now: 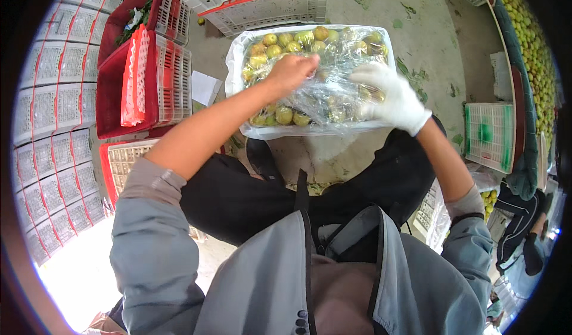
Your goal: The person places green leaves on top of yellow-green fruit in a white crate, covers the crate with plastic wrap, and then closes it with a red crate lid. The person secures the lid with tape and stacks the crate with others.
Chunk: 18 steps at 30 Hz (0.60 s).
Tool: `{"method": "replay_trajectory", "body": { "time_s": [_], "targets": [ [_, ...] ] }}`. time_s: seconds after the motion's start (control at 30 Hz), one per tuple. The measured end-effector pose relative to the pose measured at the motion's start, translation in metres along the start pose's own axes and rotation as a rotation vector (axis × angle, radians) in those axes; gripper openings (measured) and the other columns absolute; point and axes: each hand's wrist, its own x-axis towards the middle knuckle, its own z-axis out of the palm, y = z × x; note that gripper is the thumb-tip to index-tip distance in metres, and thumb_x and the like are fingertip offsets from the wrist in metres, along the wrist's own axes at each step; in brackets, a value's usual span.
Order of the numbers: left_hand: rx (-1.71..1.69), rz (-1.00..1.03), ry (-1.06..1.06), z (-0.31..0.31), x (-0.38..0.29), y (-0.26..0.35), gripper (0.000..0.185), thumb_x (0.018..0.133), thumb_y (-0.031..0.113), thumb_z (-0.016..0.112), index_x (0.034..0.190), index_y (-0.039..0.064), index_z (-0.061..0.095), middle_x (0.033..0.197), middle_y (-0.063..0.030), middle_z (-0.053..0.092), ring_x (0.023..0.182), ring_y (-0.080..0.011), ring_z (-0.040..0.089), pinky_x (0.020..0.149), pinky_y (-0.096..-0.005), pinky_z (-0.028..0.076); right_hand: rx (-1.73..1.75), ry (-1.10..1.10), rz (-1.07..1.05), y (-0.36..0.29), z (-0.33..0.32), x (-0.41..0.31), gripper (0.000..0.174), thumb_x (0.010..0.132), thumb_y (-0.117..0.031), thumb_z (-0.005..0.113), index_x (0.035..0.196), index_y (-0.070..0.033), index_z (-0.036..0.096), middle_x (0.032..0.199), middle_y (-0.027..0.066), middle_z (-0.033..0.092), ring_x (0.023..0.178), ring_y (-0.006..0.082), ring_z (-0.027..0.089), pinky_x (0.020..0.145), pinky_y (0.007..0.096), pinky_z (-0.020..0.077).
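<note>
A crate with a white liner (268,133) stands before me, holding many round yellow-green fruits (284,114). Clear plastic film (330,76) lies crumpled over the fruits, gathered towards the middle. My left hand (292,71) is bare and over the left middle of the crate, fingers bent at the film; whether it grips the film is not plain. My right hand (391,96) wears a white glove and is over the crate's right side, at the film. It is blurred, its fingers are spread, and nothing shows held in it.
Plastic crates (268,11) stand beyond the lined crate. Red-lined crates (127,98) are at the left, beside tall stacks of white crates (67,62). At the right are a long bin of fruits (527,35) and a green-white crate (489,134). Another person (520,236) is at the lower right.
</note>
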Motion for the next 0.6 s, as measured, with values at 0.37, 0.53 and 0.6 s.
{"method": "replay_trajectory", "body": {
  "time_s": [0.37, 0.53, 0.6],
  "targets": [
    [0.345, 0.407, 0.240, 0.020, -0.026, -0.003, 0.022, 0.100, 0.016, 0.064, 0.113, -0.001, 0.071, 0.088, -0.0275, 0.069, 0.086, -0.0401, 0.072, 0.078, -0.0523, 0.052, -0.043, -0.072, 0.131, 0.041, 0.068, 0.077, 0.028, 0.087, -0.027, 0.074, 0.106, -0.006, 0.076, 0.099, 0.0149, 0.075, 0.090, 0.0332, 0.072, 0.082, 0.0439, 0.0570],
    [-0.159, -0.195, 0.118, 0.031, 0.017, 0.012, 0.022, 0.098, 0.021, 0.072, 0.099, -0.001, 0.073, 0.080, -0.0103, 0.070, 0.073, -0.0203, 0.060, 0.068, -0.0413, 0.047, 0.559, 0.148, 0.530, 0.028, 0.046, 0.050, 0.033, 0.092, -0.029, 0.078, 0.113, -0.003, 0.073, 0.099, 0.0153, 0.074, 0.089, 0.0262, 0.073, 0.083, 0.0375, 0.0568],
    [-0.192, -0.336, 0.174, 0.026, 0.030, 0.016, 0.024, 0.094, 0.023, 0.078, 0.095, 0.000, 0.075, 0.083, -0.0075, 0.071, 0.073, -0.0174, 0.060, 0.067, -0.0405, 0.047, 0.614, 0.491, 0.243, 0.016, 0.052, 0.037, 0.040, 0.091, -0.027, 0.081, 0.121, -0.002, 0.070, 0.112, 0.0166, 0.073, 0.097, 0.0276, 0.073, 0.088, 0.0374, 0.0567]
  ]
}}
